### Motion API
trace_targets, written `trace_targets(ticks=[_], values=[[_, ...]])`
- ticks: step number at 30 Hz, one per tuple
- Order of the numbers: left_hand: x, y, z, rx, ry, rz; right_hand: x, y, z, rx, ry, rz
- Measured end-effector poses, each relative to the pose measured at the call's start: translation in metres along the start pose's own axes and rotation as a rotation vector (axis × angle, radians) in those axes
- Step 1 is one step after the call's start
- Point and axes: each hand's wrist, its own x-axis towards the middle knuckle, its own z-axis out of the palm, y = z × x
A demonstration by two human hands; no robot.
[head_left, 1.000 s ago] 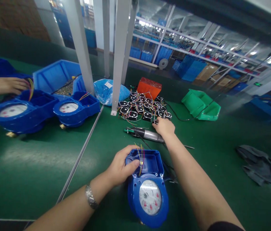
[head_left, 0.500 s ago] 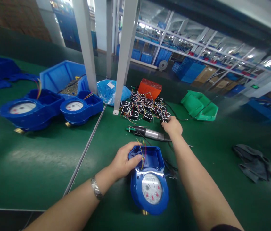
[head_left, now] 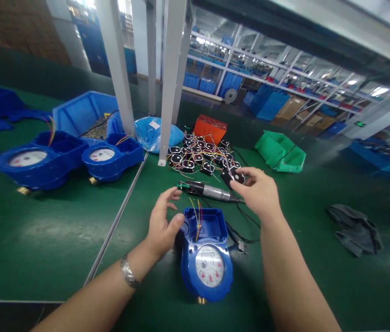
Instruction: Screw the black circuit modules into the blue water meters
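A blue water meter point(head_left: 207, 267) lies in front of me, its dial facing up and its box compartment uncovered, with thin yellow and red wires point(head_left: 197, 219) sticking out. My left hand point(head_left: 163, 221) hovers at the meter's upper left, fingers apart, holding nothing. Between thumb and fingers of my right hand point(head_left: 259, 191) is a black wired module point(head_left: 231, 176), raised near the pile of similar modules point(head_left: 198, 154). A silver and black electric screwdriver point(head_left: 215, 192) lies between the meter and the pile.
Two more blue meters point(head_left: 39, 159) stand at left, before a blue bin point(head_left: 84, 110) of small metal parts. A post point(head_left: 169, 92) rises beside a blue plastic bag point(head_left: 146, 133). An orange block point(head_left: 210, 129) and green bin point(head_left: 281, 152) stand behind; a grey cloth point(head_left: 356, 228) lies right.
My left hand has let go of the meter and lifted off to its left. My right hand has drawn a black module from the pile toward me.
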Motion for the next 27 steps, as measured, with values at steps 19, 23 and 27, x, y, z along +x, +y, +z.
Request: trace_targets(ticks=[19, 23, 27], values=[[0.035, 0.098, -0.007, 0.916, -0.334, -0.089, -0.059, -0.012, -0.037, 0.141, -0.29, -0.402], [0.02, 0.087, 0.01, 1.08, -0.515, -0.165, -0.06, -0.005, -0.025, 0.155, -0.342, -0.4], [0.016, 0.079, 0.015, 0.989, -0.527, -0.2, -0.062, -0.005, -0.019, 0.175, -0.401, -0.404]])
